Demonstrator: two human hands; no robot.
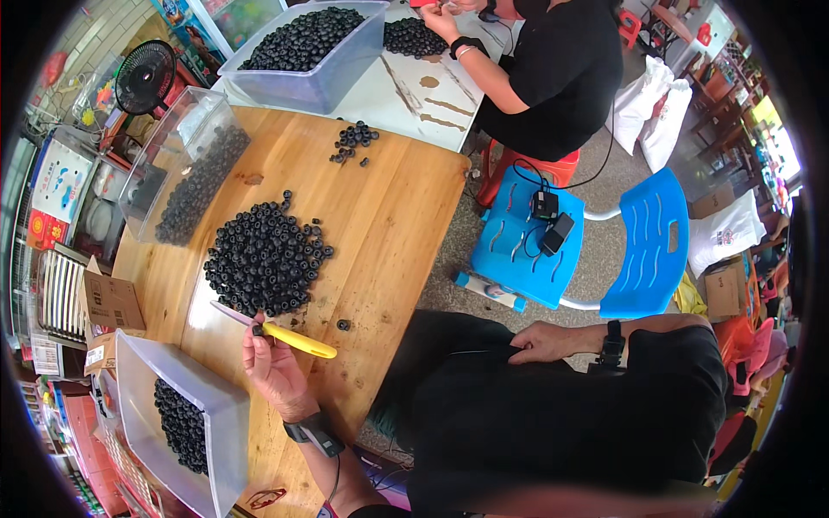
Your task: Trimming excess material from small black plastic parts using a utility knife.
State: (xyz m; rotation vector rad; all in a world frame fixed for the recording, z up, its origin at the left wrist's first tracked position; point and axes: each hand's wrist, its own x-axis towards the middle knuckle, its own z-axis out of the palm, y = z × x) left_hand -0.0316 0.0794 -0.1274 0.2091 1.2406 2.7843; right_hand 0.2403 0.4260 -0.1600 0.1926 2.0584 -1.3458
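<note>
Wooden table (393, 216), the landmark for all positions below, carries the work. On the pale table butted against its far end stands a large clear bin (332, 73) heaped with black rings, where another person (553, 78) in black sits with hands busy at a second dark heap (413, 37). Along the wooden table's left edge rests a clear tub (173, 147), partly filled with the same rings; at its near left corner sits a tray (151, 397) with a smaller load. Beside the table's right edge stands a blue chair (561, 250) bearing two small black devices. At the table's centre lies the main pile (263, 257) of rings; a small cluster (352, 138) lies toward the far end, and one stray ring (344, 325) lies just near of the pile. At the table's near edge, the left hand (272, 363) is clenched around a yellow-handled knife (289, 335), its blade pointing left, with a single ring (257, 330) at the fingertips against the blade. Off the table, the right hand (540, 344) rests loosely open on the person's black-clad lap, grasping nothing.
</note>
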